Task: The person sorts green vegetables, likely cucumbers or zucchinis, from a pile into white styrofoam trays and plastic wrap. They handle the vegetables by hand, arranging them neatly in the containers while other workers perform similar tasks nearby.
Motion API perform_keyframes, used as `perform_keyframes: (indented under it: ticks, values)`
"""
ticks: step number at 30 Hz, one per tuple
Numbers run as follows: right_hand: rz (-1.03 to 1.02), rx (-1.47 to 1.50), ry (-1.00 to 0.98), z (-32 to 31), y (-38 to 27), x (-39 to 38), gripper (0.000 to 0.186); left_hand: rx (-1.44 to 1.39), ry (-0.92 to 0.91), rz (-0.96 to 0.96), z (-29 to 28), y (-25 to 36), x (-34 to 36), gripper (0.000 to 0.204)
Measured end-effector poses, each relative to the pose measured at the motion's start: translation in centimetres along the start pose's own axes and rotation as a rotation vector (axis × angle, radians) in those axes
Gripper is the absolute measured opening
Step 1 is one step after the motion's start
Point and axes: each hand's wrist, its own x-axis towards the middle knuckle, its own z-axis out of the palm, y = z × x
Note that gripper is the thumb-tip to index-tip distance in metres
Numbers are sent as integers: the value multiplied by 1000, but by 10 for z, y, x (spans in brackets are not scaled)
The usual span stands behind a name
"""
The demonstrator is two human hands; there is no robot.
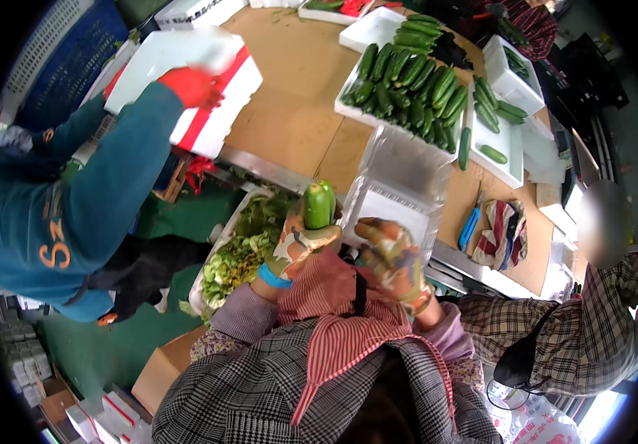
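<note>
My left hand [297,244], in a camouflage glove, is closed round two short green cucumbers [319,207], held upright above a bin of leafy scraps [226,266]. To its right, an open clear plastic clamshell [400,155] with a white bottom sits at the table's near edge. My right hand [391,266], also gloved, is over the clamshell's near part, fingers loosely bent and apart, with nothing visible in them. A blue-handled cutting tool [470,226] and a striped cloth [502,237] lie to the right on the brown table [282,89].
At left, a co-worker [112,185] in red gloves grips a white foam box [219,122]. A person in plaid [593,325] stands close on my right. Trays of cucumbers [408,92] fill the table's back right. A cardboard box [163,366] sits low at left.
</note>
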Motion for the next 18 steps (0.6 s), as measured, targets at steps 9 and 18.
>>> perform_keyframes:
  ticks: [9, 18]
  values:
    - [154, 411, 10, 12, -36, 17, 18, 791, -67, 458, -31, 20, -45, 69]
    - [194, 406, -197, 21, -42, 30, 18, 1266, -101, 608, -51, 34, -63, 83]
